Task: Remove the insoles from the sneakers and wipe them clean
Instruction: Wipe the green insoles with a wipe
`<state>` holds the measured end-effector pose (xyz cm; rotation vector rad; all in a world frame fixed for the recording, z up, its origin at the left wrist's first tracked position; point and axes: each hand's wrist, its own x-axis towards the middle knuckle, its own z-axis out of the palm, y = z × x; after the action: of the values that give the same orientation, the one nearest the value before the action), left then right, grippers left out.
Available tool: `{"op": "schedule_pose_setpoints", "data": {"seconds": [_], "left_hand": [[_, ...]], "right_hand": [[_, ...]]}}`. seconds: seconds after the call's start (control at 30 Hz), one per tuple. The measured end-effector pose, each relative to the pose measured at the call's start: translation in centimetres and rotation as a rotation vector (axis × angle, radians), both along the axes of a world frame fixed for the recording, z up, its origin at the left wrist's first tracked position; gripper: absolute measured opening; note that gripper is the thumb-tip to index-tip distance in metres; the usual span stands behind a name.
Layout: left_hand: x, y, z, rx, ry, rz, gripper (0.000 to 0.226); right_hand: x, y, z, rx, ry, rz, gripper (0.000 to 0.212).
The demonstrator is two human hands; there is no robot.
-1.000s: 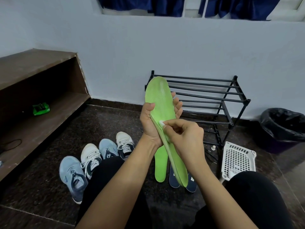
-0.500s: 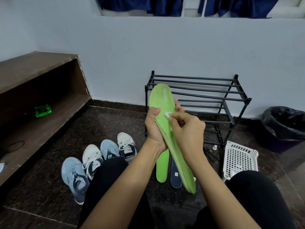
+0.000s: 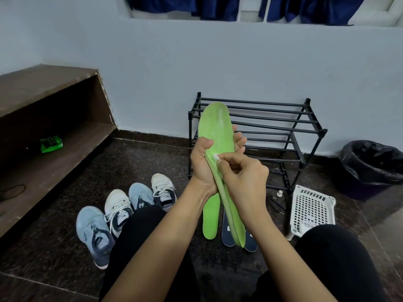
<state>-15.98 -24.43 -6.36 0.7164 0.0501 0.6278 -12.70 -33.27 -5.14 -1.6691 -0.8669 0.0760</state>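
Note:
My left hand (image 3: 201,162) grips a long green insole (image 3: 216,129) around its middle, holding it upright and tilted in front of me. My right hand (image 3: 244,177) pinches a small white wipe (image 3: 216,157) against the insole's face, just beside my left thumb. On the dark floor lie a second green insole (image 3: 210,216) and two dark blue insoles (image 3: 226,232), partly hidden behind the held one. Several sneakers stand in a row at the left: a light blue one (image 3: 93,232), a white one (image 3: 116,209), another blue one (image 3: 139,196) and another white one (image 3: 162,188).
A black metal shoe rack (image 3: 272,118) stands against the wall behind my hands. A white perforated basket (image 3: 311,208) sits at the right, with a black-lined bin (image 3: 375,164) beyond it. A wooden shelf (image 3: 50,153) at the left holds a green packet (image 3: 51,144). My knees fill the foreground.
My right hand with the wipe slid up the insole's face and back down a little. The insole shifted slightly in my left hand's grip.

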Motion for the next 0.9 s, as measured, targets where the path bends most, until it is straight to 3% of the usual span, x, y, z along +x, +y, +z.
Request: {"op": "schedule_pose_setpoints", "data": {"seconds": [0.4,0.7,0.9], "left_hand": [[0.0,-0.4,-0.5,-0.026,0.063,0.044,0.097],[-0.3,1.1,-0.4,-0.028,-0.034,-0.011,0.092],[-0.3,0.5,0.0,-0.012,-0.029,-0.028,0.093]], "right_hand": [[1.3,2.6,-0.3,0.023,-0.165,-0.161,0.014],[-0.3,-0.3,0.2,-0.107,-0.072,0.125,0.016],[-0.2,-0.2,0.2,-0.051,-0.007,0.066,0.009]]}}
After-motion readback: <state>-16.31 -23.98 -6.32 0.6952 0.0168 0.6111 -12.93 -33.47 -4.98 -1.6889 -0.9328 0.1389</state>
